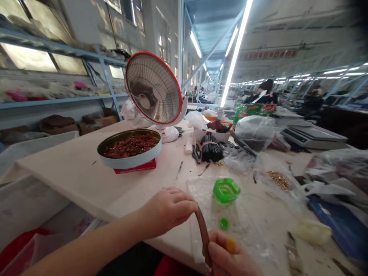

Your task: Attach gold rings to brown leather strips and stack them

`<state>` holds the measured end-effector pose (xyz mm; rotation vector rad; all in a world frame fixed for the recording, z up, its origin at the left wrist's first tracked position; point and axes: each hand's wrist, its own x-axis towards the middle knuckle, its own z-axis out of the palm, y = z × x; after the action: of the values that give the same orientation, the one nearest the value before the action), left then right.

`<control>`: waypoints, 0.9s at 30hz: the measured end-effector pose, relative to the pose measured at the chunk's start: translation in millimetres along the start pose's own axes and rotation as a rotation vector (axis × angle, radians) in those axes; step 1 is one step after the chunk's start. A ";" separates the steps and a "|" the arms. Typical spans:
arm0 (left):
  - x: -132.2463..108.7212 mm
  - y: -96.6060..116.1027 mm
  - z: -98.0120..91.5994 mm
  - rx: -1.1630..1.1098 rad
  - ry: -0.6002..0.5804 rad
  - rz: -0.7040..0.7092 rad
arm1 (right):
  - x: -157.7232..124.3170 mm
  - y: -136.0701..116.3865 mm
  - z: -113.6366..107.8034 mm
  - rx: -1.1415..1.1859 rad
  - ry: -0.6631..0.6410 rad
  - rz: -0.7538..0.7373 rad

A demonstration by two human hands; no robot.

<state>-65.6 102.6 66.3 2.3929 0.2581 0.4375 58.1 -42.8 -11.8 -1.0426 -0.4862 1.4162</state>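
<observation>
My left hand [168,209] is curled, and its fingertips pinch the top end of a narrow brown strip [203,232]. My right hand [227,257], at the bottom edge, grips the lower part of the same strip, with a yellow cover on one fingertip. The strip curves between both hands above the near edge of the pale table [86,172]. Just beyond lie a green-lidded clear container [226,190] and a small green cap [224,223] on a clear plastic sheet.
A round tin [129,148] full of brown strips sits on a red box. Behind it stands a round red-rimmed heater [153,92]. Black bundled pieces [211,147], plastic bags, small brass parts [278,179] and a scale [312,136] lie further right. Shelves run along the left; a person sits far back.
</observation>
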 end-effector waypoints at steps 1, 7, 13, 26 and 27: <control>0.7 1.7 8.1 -0.033 0.056 -0.041 | -2.4 1.3 -1.0 0.039 -0.010 0.004; -9.4 8.9 71.1 -0.797 0.020 -0.570 | -1.5 0.4 -14.1 -0.168 0.221 -0.312; -11.9 12.5 100.1 -0.975 0.090 -0.643 | 0.7 4.4 -18.5 -0.335 0.362 -0.365; -9.4 -0.6 109.7 -0.712 0.046 -0.688 | 10.1 16.3 -19.8 -0.318 0.443 -0.309; -8.3 1.5 106.6 -0.653 0.027 -0.690 | 11.1 17.5 -22.8 -0.319 0.448 -0.297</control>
<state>-33.0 35.7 -10.6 1.5369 0.7852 0.1814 68.5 -41.9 -40.8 -1.4340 -0.5185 0.8239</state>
